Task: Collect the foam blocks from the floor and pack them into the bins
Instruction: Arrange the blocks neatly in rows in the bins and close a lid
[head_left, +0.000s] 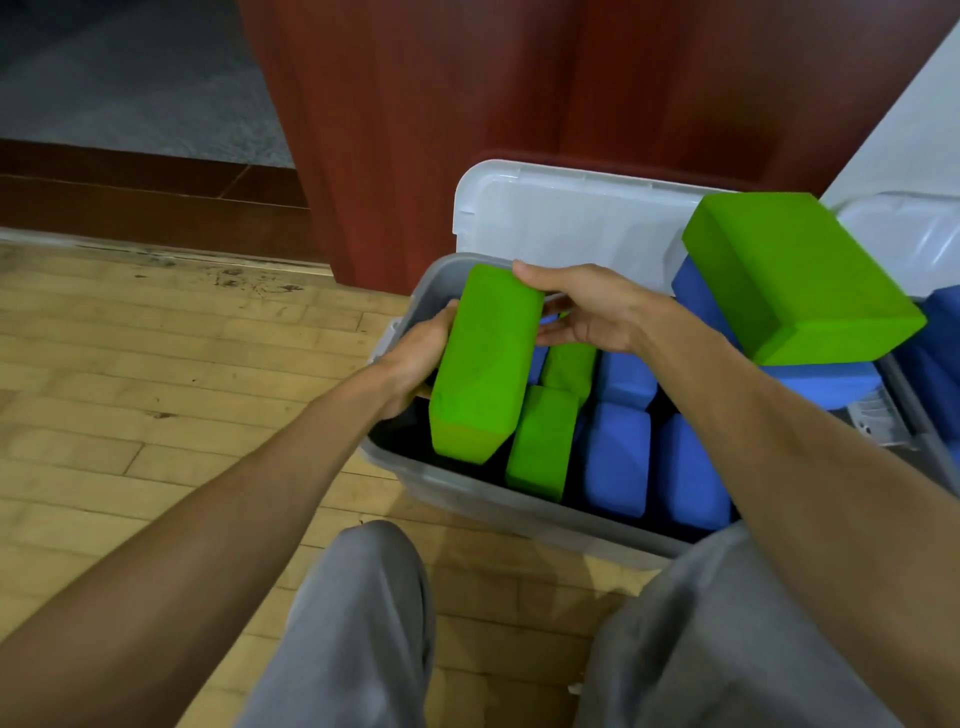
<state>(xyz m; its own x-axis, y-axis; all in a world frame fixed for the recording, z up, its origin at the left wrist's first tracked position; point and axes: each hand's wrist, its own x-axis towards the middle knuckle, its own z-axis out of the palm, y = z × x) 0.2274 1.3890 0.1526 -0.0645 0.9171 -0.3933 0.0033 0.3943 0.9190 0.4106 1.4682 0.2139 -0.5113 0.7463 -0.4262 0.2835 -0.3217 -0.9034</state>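
Now my left hand and right hand grasp the green block. Long axis dips — into the bin's left gap.

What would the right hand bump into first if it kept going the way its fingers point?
Probably the held green block: the right hand points left at its top end, thumb touching it. Depth behind the block is unclear.

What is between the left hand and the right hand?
A green foam block, tilted over the grey bin; the left hand and the right hand both hold it, as the head view shows.
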